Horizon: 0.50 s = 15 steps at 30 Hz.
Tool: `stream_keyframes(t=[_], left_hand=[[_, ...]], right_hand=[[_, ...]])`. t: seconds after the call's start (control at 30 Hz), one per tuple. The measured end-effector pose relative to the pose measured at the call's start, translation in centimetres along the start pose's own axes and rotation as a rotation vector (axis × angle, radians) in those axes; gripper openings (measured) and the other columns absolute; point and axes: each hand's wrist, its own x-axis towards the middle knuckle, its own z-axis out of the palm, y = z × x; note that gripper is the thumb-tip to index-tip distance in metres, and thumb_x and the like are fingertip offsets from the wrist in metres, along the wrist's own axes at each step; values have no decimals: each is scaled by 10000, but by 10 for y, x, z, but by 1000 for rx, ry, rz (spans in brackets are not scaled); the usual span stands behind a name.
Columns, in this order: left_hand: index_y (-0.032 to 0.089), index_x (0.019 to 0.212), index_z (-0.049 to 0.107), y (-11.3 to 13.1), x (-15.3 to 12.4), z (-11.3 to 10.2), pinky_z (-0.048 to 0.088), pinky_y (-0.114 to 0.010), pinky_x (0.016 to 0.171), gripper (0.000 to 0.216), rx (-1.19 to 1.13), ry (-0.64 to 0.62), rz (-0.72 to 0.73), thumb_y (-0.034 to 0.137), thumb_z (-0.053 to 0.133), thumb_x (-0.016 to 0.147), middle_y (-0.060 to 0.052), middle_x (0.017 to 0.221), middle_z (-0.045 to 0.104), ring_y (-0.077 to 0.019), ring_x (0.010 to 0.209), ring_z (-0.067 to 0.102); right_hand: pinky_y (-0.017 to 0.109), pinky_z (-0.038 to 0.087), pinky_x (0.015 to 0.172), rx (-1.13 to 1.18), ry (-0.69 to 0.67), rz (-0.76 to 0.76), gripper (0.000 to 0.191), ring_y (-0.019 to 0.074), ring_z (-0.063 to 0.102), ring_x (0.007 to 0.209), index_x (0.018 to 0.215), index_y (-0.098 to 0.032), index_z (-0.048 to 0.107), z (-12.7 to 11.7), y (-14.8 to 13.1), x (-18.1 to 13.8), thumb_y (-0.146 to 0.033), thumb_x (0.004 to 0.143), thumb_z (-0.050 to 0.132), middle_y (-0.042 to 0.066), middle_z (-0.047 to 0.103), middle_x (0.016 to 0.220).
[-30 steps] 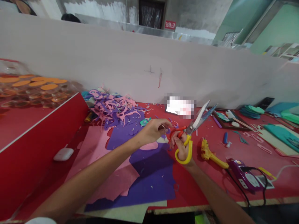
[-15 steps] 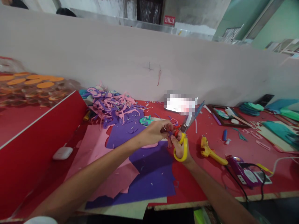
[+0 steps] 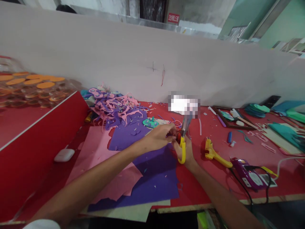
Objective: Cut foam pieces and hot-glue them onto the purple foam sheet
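Observation:
My left hand (image 3: 160, 135) is closed, its fingertips pinching a small purple piece (image 3: 169, 135) that is mostly hidden. Close beside it, my right hand (image 3: 188, 151) is closed around scissors (image 3: 183, 149) with yellow handles. Their blades point up and away from me, and the fingers of both hands nearly meet at the scissors' pivot. Something red shows by the pivot, too small to make out. Below the hands lie a purple sheet (image 3: 154, 175) and a pink sheet (image 3: 114, 178) with cut edges. A teal cut-out shape (image 3: 150, 122) rests just beyond my left wrist.
Pink and purple scraps (image 3: 116, 106) are heaped at the back left. To the right lie a yellow glue gun (image 3: 215, 154), a purple device (image 3: 250, 175) with a black cord, and a dark tray (image 3: 234, 117) of tools. A red divider (image 3: 47, 127) and a white case (image 3: 64, 155) stand left.
The scissors have turned in my right hand: the blades swung left and look closer together, with the handles now more edge-on. My left hand stays nearly in place.

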Motion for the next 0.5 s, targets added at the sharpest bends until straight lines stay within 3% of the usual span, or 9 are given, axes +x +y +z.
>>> stream_keyframes(t=[0.2, 0.3, 0.4, 0.5], left_hand=[[159, 895, 659, -6, 3, -12, 477, -225, 664, 209, 99, 85, 32, -4, 566, 803, -8, 801, 698, -117, 703, 636], [169, 989, 697, -11, 2, -25, 516, -279, 789, 350, 271, 164, 46, -43, 514, 779, -57, 988, 731, -162, 885, 676], [189, 1173, 681, -9, -1, -33, 498, -343, 994, 549, 318, 50, 136, -84, 484, 740, -100, 1266, 685, -207, 1180, 635], [181, 1189, 672, -4, -3, -29, 524, -307, 903, 433, 247, -121, 145, 11, 585, 800, -92, 1170, 727, -196, 1051, 677]], right_hand=[[262, 442, 528, 1, -26, -6, 235, 132, 476, 578, 802, -227, 529, -2, -9, -2, -410, 856, 667, -28, 528, 697], [250, 427, 535, 3, -43, -18, 203, 119, 458, 576, 801, -226, 516, -2, -12, -2, -363, 861, 652, -43, 508, 694], [248, 414, 537, -11, -48, -23, 200, 114, 443, 568, 799, -220, 514, -3, -13, -2, -350, 872, 648, -51, 487, 680], [256, 410, 539, -13, -39, -26, 230, 116, 441, 568, 801, -212, 520, -4, -12, -1, -376, 878, 661, -48, 487, 677]])
